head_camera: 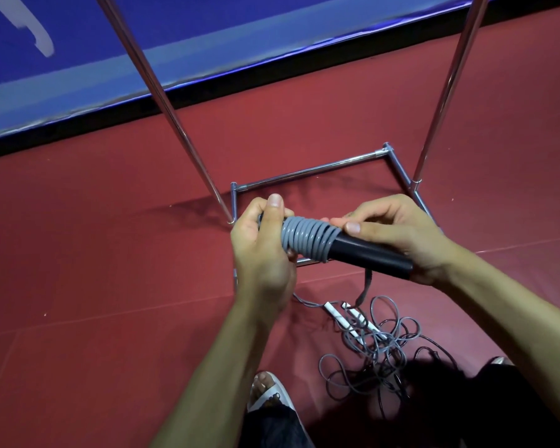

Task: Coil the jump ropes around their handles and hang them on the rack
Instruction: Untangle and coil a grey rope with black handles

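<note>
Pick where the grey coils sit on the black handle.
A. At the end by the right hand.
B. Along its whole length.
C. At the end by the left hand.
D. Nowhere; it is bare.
C: the grey coils bunch beside the left hand, and the black handle is bare toward the right hand.

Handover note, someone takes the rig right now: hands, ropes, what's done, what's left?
Left hand: grips the coiled end of the black cylindrical jump-rope handle.
Right hand: holds the handle's bare end, with its thumb at the edge of the coil.
Grey plastic rope coil: tight turns cover the handle's left part. Whether a loose tail remains is hidden.
Tangled grey rope with white handles: on the red floor, near the chrome tube rack.
Done: first rope mostly coiled.
Left: finish and hang it, then untangle, coil and hang the second. No rope shows on the rack parts in view.
</note>
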Demonstrator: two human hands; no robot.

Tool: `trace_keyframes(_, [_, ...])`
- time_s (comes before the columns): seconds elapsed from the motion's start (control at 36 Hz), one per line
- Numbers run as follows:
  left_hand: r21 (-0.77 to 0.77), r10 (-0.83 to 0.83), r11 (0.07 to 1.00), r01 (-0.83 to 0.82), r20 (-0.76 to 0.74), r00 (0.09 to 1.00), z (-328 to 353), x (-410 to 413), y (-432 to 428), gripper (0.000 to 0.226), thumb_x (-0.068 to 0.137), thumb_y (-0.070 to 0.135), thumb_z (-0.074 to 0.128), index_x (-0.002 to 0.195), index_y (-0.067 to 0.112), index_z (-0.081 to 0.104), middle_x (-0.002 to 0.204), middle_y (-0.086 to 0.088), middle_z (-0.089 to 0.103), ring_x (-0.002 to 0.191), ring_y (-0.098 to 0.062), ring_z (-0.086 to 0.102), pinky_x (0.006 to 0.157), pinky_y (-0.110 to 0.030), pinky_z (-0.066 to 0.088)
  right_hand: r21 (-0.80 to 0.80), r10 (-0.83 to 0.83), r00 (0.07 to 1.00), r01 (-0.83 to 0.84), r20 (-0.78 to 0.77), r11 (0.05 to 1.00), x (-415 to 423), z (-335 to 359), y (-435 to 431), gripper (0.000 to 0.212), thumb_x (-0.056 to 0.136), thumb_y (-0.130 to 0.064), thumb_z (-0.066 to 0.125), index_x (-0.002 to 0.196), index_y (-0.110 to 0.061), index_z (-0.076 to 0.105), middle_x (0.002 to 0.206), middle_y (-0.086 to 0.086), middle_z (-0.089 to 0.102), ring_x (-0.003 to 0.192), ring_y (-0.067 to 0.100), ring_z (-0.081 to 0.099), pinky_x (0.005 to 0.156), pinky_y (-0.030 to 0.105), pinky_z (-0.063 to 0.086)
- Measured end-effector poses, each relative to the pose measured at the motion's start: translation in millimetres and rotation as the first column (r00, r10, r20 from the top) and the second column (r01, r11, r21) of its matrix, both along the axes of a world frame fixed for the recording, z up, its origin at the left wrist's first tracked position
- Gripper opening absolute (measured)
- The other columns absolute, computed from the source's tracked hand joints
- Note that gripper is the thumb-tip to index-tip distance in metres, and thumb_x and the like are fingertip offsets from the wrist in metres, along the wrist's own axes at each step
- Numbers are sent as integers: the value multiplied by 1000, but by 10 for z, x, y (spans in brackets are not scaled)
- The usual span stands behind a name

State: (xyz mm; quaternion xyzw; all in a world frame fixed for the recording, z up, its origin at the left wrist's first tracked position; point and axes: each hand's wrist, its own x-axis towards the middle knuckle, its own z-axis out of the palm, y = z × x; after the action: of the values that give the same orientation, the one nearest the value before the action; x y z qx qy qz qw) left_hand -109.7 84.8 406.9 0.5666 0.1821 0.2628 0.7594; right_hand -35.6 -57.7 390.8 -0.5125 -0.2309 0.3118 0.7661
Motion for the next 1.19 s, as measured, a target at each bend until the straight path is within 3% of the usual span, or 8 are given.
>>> trace_keyframes(0.19, [-129, -28, 991, 30, 20, 999, 54, -13, -62, 35, 103, 14, 37, 70, 6, 41, 47, 4, 45, 42, -12, 53, 47, -23, 47, 96, -43, 998, 39, 46, 995, -28, -104, 64, 22, 57, -33, 88, 71, -19, 79, 83, 1, 76, 84, 12, 73, 75, 22, 56])
trace_keyframes(0.33, [-256, 117, 959, -124, -44, 992, -28, 65, 9, 35, 103, 14, 43, 68, 8, 42, 59, -2, 41, 56, -16, 41, 57, -31, 41, -14, -223, 927, 238, 301, 971, -100, -137, 124, 32, 71, 3, 73, 82, -27, 79, 81, -10, 75, 77, 3, 68, 63, 19, 52])
trace_keyframes(0.44, [-383, 217, 893, -238, -97, 971, -26, 138, 70, 31, 102, 14, 47, 72, 6, 48, 58, -7, 48, 53, -18, 52, 55, -31, 49, -202, -239, 862, 357, 447, 912, -187, -229, 187, 28, 78, 1, 77, 86, -26, 73, 68, -20, 68, 61, -5, 57, 59, 13, 44])
trace_keyframes(0.56, [-380, 294, 872, -309, -98, 951, 8, 215, 104, 33, 103, 11, 45, 70, 8, 44, 40, 5, 45, 34, -6, 46, 43, -21, 48, -340, -192, 897, 338, 398, 877, -273, -339, 282, 26, 96, -21, 61, 79, -4, 73, 52, 6, 54, 45, 7, 37, 47, 20, 31])
trace_keyframes(0.81, [13, 461, 887, -461, -60, 885, -125, 338, 314, 37, 98, 24, 52, 63, 16, 49, 54, 3, 42, 52, -17, 37, 50, -31, 33, -298, -255, 967, 244, 3, 923, -337, -149, 405, 6, 97, -20, 57, 100, -15, 56, 45, -7, 32, 42, 12, 21, 43, 22, 14])
trace_keyframes(0.94, [319, 490, 830, -457, -27, 871, -136, 315, 297, 30, 87, 41, 51, 62, 26, 51, 61, 7, 53, 62, -18, 47, 62, -49, 43, -309, -327, 939, 281, -108, 909, -404, -155, 419, 19, 97, -8, 57, 79, -13, 52, 47, -1, 45, 40, 11, 29, 41, 20, 24])
trace_keyframes(1.08, [462, 473, 773, -435, 38, 880, -172, 284, 345, 30, 95, 31, 50, 68, 18, 51, 63, 12, 54, 59, -6, 47, 64, -33, 43, -380, -287, 941, 202, -179, 902, -403, -165, 420, 28, 100, -14, 52, 79, -14, 70, 65, -2, 58, 52, 3, 46, 60, 28, 46])
trace_keyframes(1.19, [539, 459, 732, -417, 62, 886, -213, 278, 352, 30, 97, 26, 50, 74, 7, 54, 64, 13, 55, 57, 0, 47, 61, -18, 39, -312, -249, 897, 134, -364, 940, -376, -146, 413, 26, 103, -13, 46, 88, -4, 65, 52, -2, 49, 45, 8, 36, 47, 21, 40])
